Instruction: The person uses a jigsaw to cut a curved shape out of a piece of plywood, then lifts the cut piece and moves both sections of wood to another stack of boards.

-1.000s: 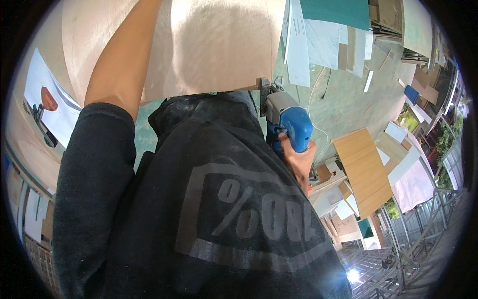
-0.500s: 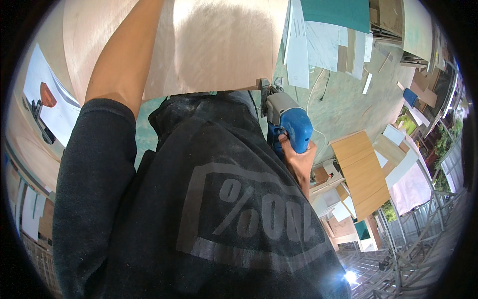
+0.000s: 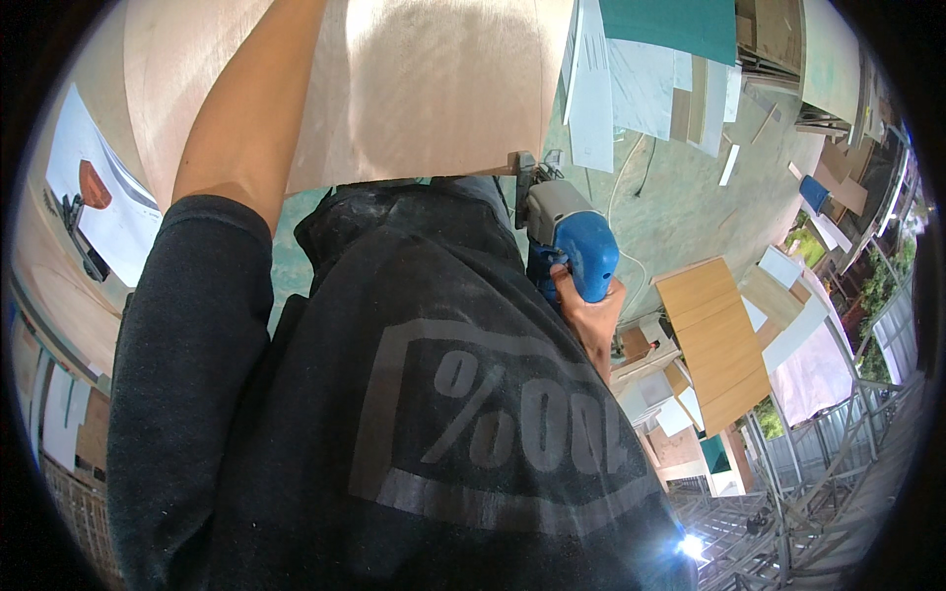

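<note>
My right hand (image 3: 593, 307) is wrapped round the handle of a blue and grey jigsaw (image 3: 583, 244), the thumb near its trigger. The saw's metal base plate (image 3: 523, 182) sits at the near edge of a large pale plywood sheet (image 3: 434, 94), close to its right corner. Whether the blade is in the wood cannot be made out. My left forearm (image 3: 246, 118) reaches forward over the sheet and runs out through the top of the view, so the left hand is hidden.
White panel offcuts (image 3: 641, 89) and a green board (image 3: 670, 28) lie beyond the sheet on the right. A cable (image 3: 623, 182) trails over the green floor (image 3: 690, 212). A yellow-brown wooden panel (image 3: 711, 345) stands to my right. At far left lies a white sheet with a reddish-brown piece (image 3: 96, 185).
</note>
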{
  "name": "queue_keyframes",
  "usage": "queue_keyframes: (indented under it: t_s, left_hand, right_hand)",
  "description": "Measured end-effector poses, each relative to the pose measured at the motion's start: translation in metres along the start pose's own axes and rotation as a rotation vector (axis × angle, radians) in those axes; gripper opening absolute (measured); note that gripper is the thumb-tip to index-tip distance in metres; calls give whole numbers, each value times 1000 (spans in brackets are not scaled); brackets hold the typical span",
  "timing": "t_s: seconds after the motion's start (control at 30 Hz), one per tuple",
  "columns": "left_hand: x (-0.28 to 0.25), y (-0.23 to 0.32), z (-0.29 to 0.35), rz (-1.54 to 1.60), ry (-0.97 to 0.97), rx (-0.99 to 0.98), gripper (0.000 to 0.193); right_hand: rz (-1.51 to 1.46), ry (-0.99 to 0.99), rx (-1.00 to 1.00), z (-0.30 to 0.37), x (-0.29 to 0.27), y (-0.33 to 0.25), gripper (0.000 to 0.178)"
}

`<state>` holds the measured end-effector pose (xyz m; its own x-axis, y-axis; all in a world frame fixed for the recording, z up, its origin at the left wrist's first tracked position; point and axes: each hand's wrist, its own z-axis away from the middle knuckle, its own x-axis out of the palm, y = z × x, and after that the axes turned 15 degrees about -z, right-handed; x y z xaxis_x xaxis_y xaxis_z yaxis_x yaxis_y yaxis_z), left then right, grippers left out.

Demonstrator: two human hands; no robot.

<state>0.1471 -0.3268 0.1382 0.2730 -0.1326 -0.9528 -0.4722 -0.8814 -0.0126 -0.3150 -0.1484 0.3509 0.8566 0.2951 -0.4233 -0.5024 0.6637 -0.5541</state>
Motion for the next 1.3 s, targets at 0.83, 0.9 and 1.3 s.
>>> queue_keyframes:
  t_s: [0.83, 0.9, 1.3]
  left_hand:
    - [1, 0, 2, 11, 41, 17, 49]
    - [-2, 0, 3, 17, 14, 20, 49]
    - [-3, 2, 3, 35, -8, 22, 55]
  right_hand:
    - [-2, 9, -80, -5, 3, 3, 14]
    - [25, 11, -66, -4, 4, 0, 14]
    - [8, 27, -67, -2, 8, -10, 13]
